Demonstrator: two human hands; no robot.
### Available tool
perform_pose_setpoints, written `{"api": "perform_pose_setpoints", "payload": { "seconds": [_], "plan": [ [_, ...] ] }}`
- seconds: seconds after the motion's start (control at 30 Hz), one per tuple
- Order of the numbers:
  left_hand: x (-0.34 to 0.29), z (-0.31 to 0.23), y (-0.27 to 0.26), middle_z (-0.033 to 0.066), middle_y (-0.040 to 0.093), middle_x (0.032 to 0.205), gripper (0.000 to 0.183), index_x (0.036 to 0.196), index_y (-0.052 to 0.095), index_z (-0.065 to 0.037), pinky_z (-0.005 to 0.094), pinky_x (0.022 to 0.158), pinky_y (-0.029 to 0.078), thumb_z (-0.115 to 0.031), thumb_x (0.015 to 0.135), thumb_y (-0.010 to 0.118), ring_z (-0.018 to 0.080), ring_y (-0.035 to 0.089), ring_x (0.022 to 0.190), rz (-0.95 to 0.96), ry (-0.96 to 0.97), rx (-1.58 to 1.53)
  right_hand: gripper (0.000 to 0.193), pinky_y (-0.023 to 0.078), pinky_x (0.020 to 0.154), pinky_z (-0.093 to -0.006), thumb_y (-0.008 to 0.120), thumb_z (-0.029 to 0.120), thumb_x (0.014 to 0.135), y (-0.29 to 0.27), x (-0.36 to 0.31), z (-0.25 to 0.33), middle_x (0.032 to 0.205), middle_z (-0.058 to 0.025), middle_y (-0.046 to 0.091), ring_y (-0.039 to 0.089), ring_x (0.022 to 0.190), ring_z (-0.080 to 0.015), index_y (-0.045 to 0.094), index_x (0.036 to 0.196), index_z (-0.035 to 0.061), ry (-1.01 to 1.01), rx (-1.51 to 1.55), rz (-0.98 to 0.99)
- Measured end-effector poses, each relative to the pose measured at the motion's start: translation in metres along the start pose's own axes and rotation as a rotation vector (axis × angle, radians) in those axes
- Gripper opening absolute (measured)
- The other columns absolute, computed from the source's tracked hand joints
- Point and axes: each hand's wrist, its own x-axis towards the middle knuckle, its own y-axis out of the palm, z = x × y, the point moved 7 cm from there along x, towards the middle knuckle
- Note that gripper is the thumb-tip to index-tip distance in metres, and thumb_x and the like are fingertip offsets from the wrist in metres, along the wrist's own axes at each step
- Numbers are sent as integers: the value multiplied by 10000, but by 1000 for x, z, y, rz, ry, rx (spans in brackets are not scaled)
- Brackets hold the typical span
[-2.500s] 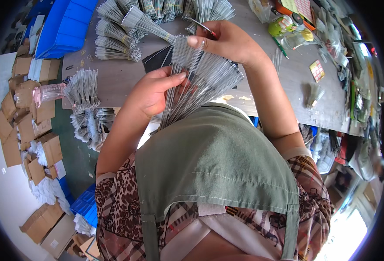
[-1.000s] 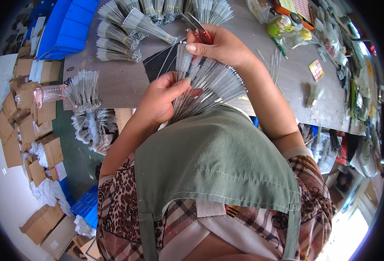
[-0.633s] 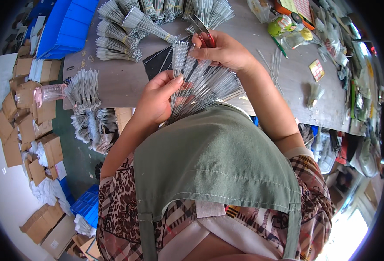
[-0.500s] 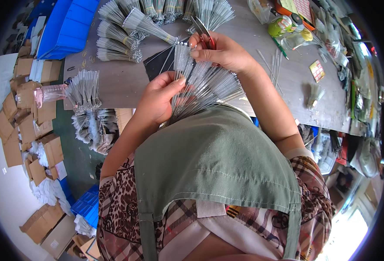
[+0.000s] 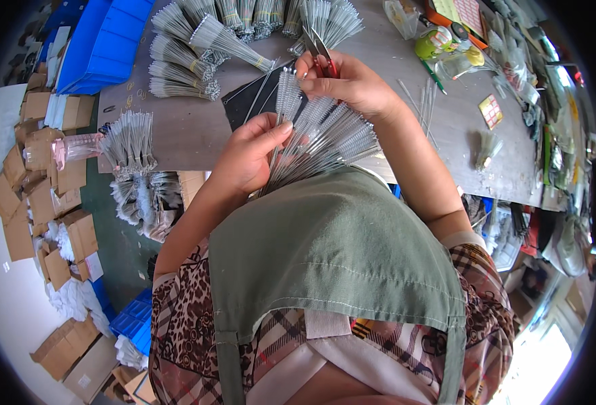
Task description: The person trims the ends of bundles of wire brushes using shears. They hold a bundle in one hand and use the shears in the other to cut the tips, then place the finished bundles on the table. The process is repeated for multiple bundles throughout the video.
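Step in hand is looking like separating thin wire brushes [image 5: 335, 131] by hand, maybe counting or checking them; cannot tell which. Left hand [image 5: 250, 152] is holding the fanned bunch in front of the body, just above the apron [image 5: 338, 250], with the bristled ends pointing up and outward and the bare stems slanting down toward the cloth. Its grip is closing round the stems, the thumb lying across the front and the fingers wrapping behind, partly hidden. A narrow cluster is standing upright on the left side, the rest are spreading to the right.

Right hand [image 5: 348, 81] is carrying red-handled scissors [image 5: 323, 47] tucked in its grip, the blades pointing up and away and standing slightly apart. Its thumb and forefinger are hovering right by the upper bristled tips, a little apart from each other; whether they are touching a brush is not showing clearly. Right forearm is reaching in from the right with the wrist bending inward, left forearm is angling up from lower left.

Next move is probably calling for a steady left hold and a light right fingertip pinch, with the blades staying clear. Tied bundles [image 5: 227, 44] are lying beyond on the surface [image 5: 186, 121]
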Motion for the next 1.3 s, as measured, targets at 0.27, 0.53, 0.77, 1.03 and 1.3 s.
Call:
{"api": "perform_pose_setpoints", "payload": {
  "seconds": [0.27, 0.53, 0.77, 1.03, 1.3],
  "plan": [
    [1, 2, 2, 39, 573, 912, 115, 982, 517, -54, 289, 698, 476, -136, 901, 522, 170, 595, 866, -12, 23, 60, 139, 421, 672, -201, 681, 130, 773, -4, 0, -4, 740, 12, 583, 550, 725, -71, 595, 851, 55, 26, 8, -96],
    [0, 3, 2, 57, 585, 883, 117, 969, 526, -42, 295, 695, 490, -139, 904, 519, 168, 605, 838, -54, 35, 4, 162, 425, 709, -201, 683, 94, 749, -6, 0, -11, 772, 10, 587, 548, 737, -74, 591, 873, 47, 1, 115, -101],
    [-1, 6, -2, 56, 585, 871, 113, 965, 519, -43, 312, 715, 505, -141, 910, 508, 196, 617, 856, -47, 58, -20, 161, 398, 666, -197, 676, 107, 729, -7, -2, -15, 743, 33, 549, 511, 709, -60, 575, 848, 67, 20, 53, -105],
    [0, 7, 0, 74, 601, 885, 111, 982, 520, -37, 328, 710, 521, -120, 912, 493, 212, 627, 845, -53, 88, -63, 129, 369, 711, -204, 612, 78, 735, -8, -4, -16, 779, 26, 520, 487, 753, -67, 547, 845, 58, -29, 65, 0],
    [-1, 9, 5, 98, 566, 920, 143, 962, 518, 44, 305, 747, 535, -84, 899, 508, 170, 598, 798, -74, 60, -10, 140, 376, 675, -200, 659, 99, 731, -7, -11, -12, 760, 27, 542, 480, 716, -65, 584, 843, 62, 10, 56, -180]
  ]
}}
